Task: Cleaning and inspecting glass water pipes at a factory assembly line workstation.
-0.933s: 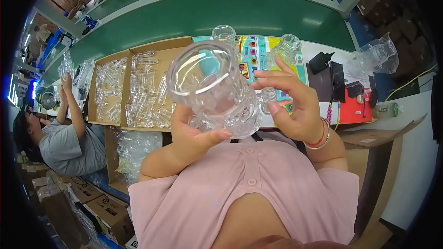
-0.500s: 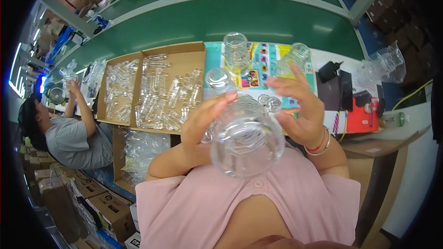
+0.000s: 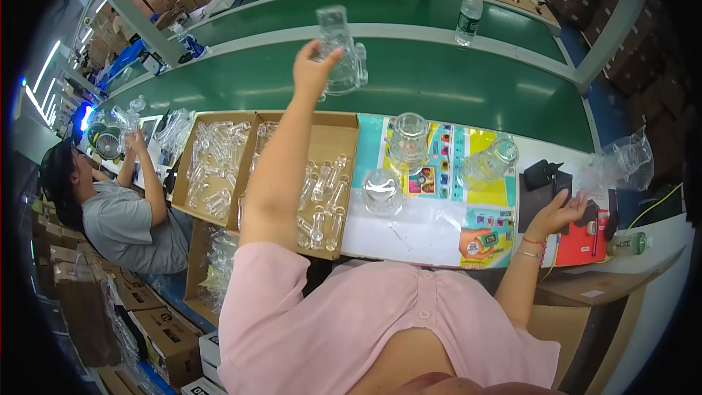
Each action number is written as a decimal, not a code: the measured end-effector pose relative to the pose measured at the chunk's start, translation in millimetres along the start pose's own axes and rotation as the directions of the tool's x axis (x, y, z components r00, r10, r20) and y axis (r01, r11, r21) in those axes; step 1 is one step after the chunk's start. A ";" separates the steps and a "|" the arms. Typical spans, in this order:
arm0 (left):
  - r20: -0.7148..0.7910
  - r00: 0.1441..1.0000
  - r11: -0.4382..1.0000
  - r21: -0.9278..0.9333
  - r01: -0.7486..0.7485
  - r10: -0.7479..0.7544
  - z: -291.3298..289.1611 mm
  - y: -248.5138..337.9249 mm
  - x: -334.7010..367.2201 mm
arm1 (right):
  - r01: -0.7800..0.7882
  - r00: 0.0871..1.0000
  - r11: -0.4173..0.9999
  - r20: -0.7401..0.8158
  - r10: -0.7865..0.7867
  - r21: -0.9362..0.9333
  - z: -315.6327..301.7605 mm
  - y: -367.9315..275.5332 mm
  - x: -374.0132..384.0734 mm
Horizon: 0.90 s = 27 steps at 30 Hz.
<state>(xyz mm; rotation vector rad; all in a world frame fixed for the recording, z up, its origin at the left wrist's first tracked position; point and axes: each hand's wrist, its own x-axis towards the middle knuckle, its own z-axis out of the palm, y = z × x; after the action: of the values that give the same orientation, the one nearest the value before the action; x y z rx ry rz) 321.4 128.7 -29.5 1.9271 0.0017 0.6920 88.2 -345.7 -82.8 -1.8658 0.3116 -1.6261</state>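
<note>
My left hand [image 3: 314, 72] reaches far forward and grips a clear glass vessel [image 3: 342, 58] with a wide base, a tall neck and a small side piece. It is over the green surface beyond the cardboard tray. My right hand [image 3: 561, 216] is open, its fingers apart, beside a red packet [image 3: 581, 240] and a dark pad. Between my hands, three more clear glass vessels are on the printed sheet: one standing [image 3: 409, 145], one nearer me [image 3: 382, 193] and one tilted to the right [image 3: 491, 164].
Left of the sheet, a cardboard tray [image 3: 349, 126] holds many small glass tubes. A bagged glass piece [image 3: 625, 164] and a green bottle [image 3: 630, 243] are at the right. A water bottle [image 3: 469, 14] stands at the back. At the left, another person [image 3: 128, 212] handles glass.
My left hand has carried the glass vessel from in front of my chest to the far green surface. My right hand has come away from it and moved right.
</note>
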 end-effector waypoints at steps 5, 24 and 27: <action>0.208 0.958 0.977 0.117 0.178 -0.199 46.3 -48.3 12.0 | -0.280 0.939 0.954 0.175 0.295 -0.105 -3.0 34.6 -22.6; 0.241 0.927 0.731 0.570 -0.376 0.289 -118.8 -30.0 -79.9 | -0.277 0.760 0.904 0.500 0.414 -0.327 20.0 83.3 -29.1; -0.147 0.987 0.634 0.770 0.070 0.069 -188.8 -49.6 -100.4 | -0.267 0.758 0.897 0.498 0.421 -0.353 20.1 60.7 -25.6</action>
<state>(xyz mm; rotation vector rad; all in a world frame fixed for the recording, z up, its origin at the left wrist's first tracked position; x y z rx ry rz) 164.9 279.1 -62.3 2.6898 0.4864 0.9465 115.6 -372.0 -140.2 -2.2266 0.5931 -0.7522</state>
